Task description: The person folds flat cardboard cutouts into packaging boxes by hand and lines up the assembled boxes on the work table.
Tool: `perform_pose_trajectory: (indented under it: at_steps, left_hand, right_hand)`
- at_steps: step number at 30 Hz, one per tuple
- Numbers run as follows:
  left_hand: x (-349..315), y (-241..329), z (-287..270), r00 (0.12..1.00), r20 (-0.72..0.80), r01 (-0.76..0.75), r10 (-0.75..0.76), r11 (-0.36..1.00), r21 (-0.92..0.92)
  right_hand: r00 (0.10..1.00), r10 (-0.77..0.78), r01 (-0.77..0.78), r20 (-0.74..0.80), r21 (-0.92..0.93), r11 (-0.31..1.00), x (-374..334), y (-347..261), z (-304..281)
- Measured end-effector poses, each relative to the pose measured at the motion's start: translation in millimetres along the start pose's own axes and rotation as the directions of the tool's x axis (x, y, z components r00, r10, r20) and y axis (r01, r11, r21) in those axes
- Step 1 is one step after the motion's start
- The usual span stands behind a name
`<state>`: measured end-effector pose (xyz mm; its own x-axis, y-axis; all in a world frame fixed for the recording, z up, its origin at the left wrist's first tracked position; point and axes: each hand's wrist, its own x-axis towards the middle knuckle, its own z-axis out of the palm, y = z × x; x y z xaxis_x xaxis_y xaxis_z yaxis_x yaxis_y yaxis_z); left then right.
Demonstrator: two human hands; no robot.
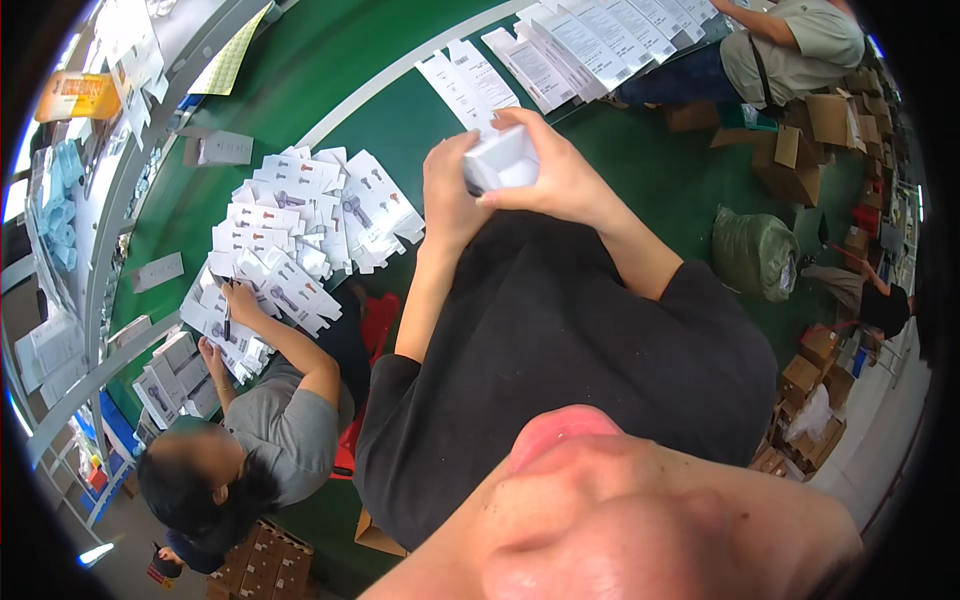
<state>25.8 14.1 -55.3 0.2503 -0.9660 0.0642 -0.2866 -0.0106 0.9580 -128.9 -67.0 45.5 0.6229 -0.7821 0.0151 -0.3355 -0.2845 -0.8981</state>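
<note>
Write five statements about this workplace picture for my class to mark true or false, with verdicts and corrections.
1. The wearer's left hand and right hand both hold a white box. True.
2. The co-worker at left holds a black pen. True.
3. That co-worker wears a red top. False: the top is grey.
4. The green sack is on the wearer's left. False: the sack is on the right.
5. Flat printed cartons overlap in a pile. True.

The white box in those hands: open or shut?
Open at the end facing the camera: the white box, between the left hand and right hand, shows its inner walls.
</note>
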Motion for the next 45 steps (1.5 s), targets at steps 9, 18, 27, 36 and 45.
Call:
perform_pose_trajectory:
  at_steps: [9,18,27,36,45]
  left_hand:
    - [81.4,-154.5,94.5,0.998,0.046,-0.010,-0.032,0.710,0.705]
    - [38.3,-182.6,82.9,0.949,0.315,-0.297,-0.005,0.323,0.899]
    - [-34.4,-120.5,25.2,0.985,-0.031,-0.089,0.167,0.664,0.743]
    - [-29.6,-37.7,17.5,0.848,-0.182,-0.272,0.497,0.703,0.657]
    - [-6.4,-6.9,-8.7,0.939,0.021,-0.321,0.343,0.854,0.409]
  right_hand:
    - [0.955,-0.084,-0.035,-0.285,-0.388,0.921,-5.0,54.9,-59.0]
    - [0.966,-0.154,0.092,-0.208,-0.278,0.956,19.6,122.7,-31.3]
    - [0.969,-0.242,0.158,-0.050,-0.627,0.763,47.5,223.8,2.7]
    - [0.999,0.007,-0.006,-0.034,0.052,0.999,75.9,171.6,46.3]
    - [0.921,0.167,-0.364,0.351,0.629,0.687,134.1,123.2,-22.4]
